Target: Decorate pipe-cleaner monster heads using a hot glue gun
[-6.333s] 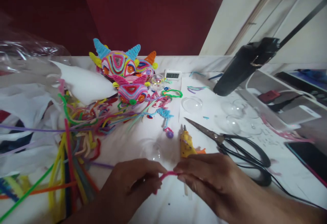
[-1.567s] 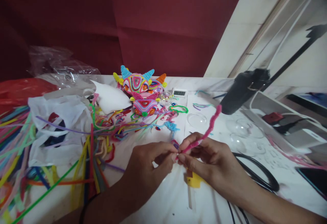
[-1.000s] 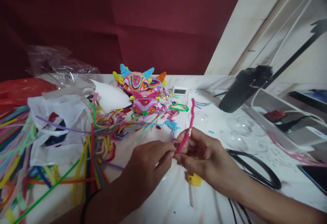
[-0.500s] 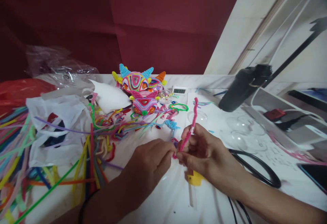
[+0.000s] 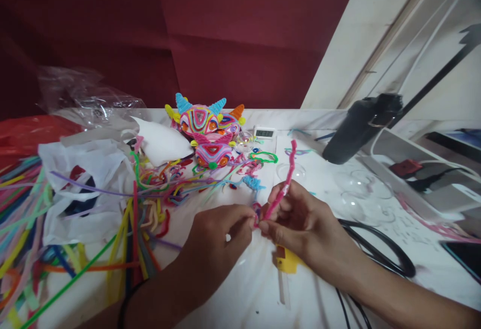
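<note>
A pink pipe cleaner (image 5: 290,165) stands up from between my hands, with its lower end bent into a small curl. My right hand (image 5: 300,224) pinches it between thumb and fingers near the bend. The fingertips of my left hand (image 5: 221,239) are closed on the curled lower end. Under my right hand lies a yellow tool (image 5: 287,260) with a clear stick, partly covered by the hand. Beyond the hands sit colourful animal heads (image 5: 213,151) made of pipe cleaners, with blue and orange horns.
Many loose pipe cleaners (image 5: 22,239) and a white bag (image 5: 86,189) cover the left side. A small digital clock (image 5: 265,132) stands at the back. To the right are a black cylinder (image 5: 347,133), clear plastic domes (image 5: 351,204), a black cable (image 5: 398,259) and a phone (image 5: 464,259).
The upper end of the pink pipe cleaner has tilted slightly to the right. Both hands keep their pinch at its lower end, and the gap between my left thumb and fingers has widened a little.
</note>
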Demonstrator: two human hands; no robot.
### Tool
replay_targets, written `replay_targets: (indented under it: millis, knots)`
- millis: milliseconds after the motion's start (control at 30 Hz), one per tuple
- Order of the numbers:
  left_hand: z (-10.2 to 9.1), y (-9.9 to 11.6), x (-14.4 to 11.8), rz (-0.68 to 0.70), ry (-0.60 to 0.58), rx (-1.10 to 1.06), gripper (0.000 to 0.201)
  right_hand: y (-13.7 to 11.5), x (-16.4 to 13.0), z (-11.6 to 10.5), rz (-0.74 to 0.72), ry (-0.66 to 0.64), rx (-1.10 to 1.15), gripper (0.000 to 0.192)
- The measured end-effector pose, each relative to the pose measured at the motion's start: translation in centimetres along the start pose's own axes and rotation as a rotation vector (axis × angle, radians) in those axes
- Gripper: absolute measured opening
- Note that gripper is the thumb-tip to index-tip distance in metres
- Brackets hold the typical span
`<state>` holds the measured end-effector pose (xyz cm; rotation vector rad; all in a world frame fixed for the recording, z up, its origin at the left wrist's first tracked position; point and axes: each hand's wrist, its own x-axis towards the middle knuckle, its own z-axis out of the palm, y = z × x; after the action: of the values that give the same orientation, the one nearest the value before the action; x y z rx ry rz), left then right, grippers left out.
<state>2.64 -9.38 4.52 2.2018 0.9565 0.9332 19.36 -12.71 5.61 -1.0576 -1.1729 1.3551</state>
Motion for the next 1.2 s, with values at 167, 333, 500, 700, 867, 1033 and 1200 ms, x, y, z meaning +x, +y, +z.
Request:
replay_targets:
  millis: [167, 333, 500, 700, 867, 1033, 1200]
  knots:
    - [0.0, -0.2, -0.3, 0.181, -0.005, 0.187, 0.018, 0.4, 0.0, 0.0, -0.009, -0.003, -0.043, 0.04]
    - [0.1, -0.4, -0.6, 0.301, -0.004, 0.339, 0.023, 0.4, -0.2, -0.1, 0.0, 0.002, -0.063, 0.038]
    - [0.2, -0.3, -1.2, 0.474, -0.037, 0.57, 0.023, 0.2, -0.2, 0.1, -0.007, 0.018, -0.082, 0.037]
    - [-0.1, -0.2, -0.7, 0.412, -0.031, 0.474, 0.026, 0.1, 0.0, 0.2, 0.008, 0.033, 0.008, 0.041]
    - [-0.3, -0.1, 0.3, -0.144, -0.129, -0.168, 0.021, -0.3, 0.0, 0.0, -0.001, 0.064, 0.124, 0.045]
    - [0.0, 0.2, 0.5, -0.333, -0.137, -0.469, 0.022, 0.0, 0.0, -0.2, -0.018, 0.067, 0.134, 0.045]
    - [0.1, 0.1, 0.3, -0.347, -0.12, -0.462, 0.019, 0.3, 0.2, -0.2, -0.006, 0.046, 0.146, 0.046]
